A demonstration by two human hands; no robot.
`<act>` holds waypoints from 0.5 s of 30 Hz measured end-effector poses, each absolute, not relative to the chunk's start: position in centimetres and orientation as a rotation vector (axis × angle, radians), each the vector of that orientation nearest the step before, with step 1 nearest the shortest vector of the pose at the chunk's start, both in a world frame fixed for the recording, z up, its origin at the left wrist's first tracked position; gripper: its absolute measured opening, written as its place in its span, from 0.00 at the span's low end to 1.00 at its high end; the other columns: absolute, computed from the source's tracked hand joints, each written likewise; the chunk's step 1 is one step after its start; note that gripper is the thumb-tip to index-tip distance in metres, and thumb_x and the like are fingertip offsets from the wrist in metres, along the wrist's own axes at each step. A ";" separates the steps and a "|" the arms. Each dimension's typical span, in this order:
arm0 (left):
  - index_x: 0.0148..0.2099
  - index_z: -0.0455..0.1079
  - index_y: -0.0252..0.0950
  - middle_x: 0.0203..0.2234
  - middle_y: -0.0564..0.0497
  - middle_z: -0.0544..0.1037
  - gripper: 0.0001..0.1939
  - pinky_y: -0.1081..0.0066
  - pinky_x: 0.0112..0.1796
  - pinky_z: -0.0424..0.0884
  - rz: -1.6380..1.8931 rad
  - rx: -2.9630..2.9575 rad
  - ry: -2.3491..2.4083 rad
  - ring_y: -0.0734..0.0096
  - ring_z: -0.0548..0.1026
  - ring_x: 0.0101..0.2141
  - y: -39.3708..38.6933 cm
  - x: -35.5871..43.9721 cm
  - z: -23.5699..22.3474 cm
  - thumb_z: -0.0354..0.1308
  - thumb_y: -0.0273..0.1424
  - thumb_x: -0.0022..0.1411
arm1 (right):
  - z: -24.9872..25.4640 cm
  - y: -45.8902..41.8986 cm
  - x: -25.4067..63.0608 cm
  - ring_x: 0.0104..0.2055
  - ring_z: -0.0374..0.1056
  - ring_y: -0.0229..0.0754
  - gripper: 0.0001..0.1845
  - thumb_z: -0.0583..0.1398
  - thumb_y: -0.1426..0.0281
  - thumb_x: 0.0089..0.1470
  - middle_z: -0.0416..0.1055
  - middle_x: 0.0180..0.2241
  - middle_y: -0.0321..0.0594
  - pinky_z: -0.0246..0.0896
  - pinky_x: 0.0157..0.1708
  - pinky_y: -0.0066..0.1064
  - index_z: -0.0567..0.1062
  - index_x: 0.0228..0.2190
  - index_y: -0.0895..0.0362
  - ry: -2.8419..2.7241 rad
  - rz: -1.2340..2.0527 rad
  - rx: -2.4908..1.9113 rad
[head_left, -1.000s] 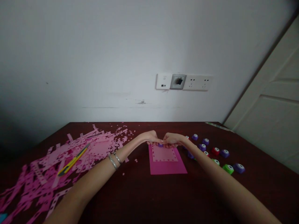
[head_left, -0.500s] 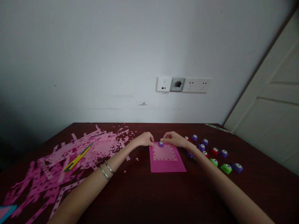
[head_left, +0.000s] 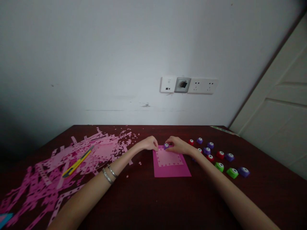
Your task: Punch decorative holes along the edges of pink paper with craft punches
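Observation:
A light pink sheet [head_left: 169, 158] with punched holes along its edges lies on a darker magenta sheet [head_left: 168, 172]. At their far edge, my right hand [head_left: 176, 145] has its thumb and fingers closed around a small purple craft punch [head_left: 166, 146] with a white top. My left hand [head_left: 150, 143] is pinched at the far left corner of the sheets, just left of the punch. Whether its fingers grip one sheet or both is hidden. Two silver bracelets [head_left: 107, 175] circle my left wrist.
Pink paper strips and scraps [head_left: 48, 188] cover the left of the dark table [head_left: 134, 204], with a yellow utility knife [head_left: 78, 162] on top. Several red, green and purple punches [head_left: 219, 166] stand to the right. A wall with sockets [head_left: 202, 86] borders the far edge.
My right hand has closed round the purple punch, which now sits slightly farther away and to the right. My left hand stays at the corner.

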State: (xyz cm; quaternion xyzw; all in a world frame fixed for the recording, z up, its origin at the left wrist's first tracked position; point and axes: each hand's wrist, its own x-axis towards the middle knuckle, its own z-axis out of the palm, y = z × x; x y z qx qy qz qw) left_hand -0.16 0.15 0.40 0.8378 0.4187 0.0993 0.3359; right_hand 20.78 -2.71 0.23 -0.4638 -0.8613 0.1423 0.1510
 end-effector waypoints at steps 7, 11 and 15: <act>0.30 0.75 0.32 0.12 0.57 0.64 0.11 0.76 0.19 0.52 0.196 2.010 1.067 0.81 0.58 0.15 -0.6 -1.3 2.6 0.59 0.34 0.44 | 1.7 -2.3 24.7 0.36 0.67 0.44 0.17 0.62 0.66 0.41 0.73 0.36 0.45 0.60 0.36 0.30 0.76 0.36 0.59 -2.348 0.354 -1.601; 0.32 0.75 0.34 0.11 0.56 0.63 0.12 0.75 0.19 0.52 0.223 2.004 1.028 0.81 0.57 0.15 -0.8 -1.9 3.6 0.59 0.36 0.46 | 1.8 -2.1 26.8 0.32 0.68 0.43 0.12 0.62 0.70 0.39 0.74 0.30 0.44 0.59 0.31 0.29 0.77 0.31 0.59 -2.317 0.309 -1.778; 0.33 0.75 0.35 0.13 0.54 0.65 0.13 0.74 0.19 0.53 0.279 2.007 1.001 0.79 0.59 0.16 -0.3 -2.6 3.7 0.59 0.37 0.47 | 1.5 -2.0 27.4 0.27 0.68 0.40 0.10 0.59 0.74 0.39 0.74 0.27 0.44 0.58 0.27 0.28 0.78 0.27 0.60 -2.348 0.325 -1.770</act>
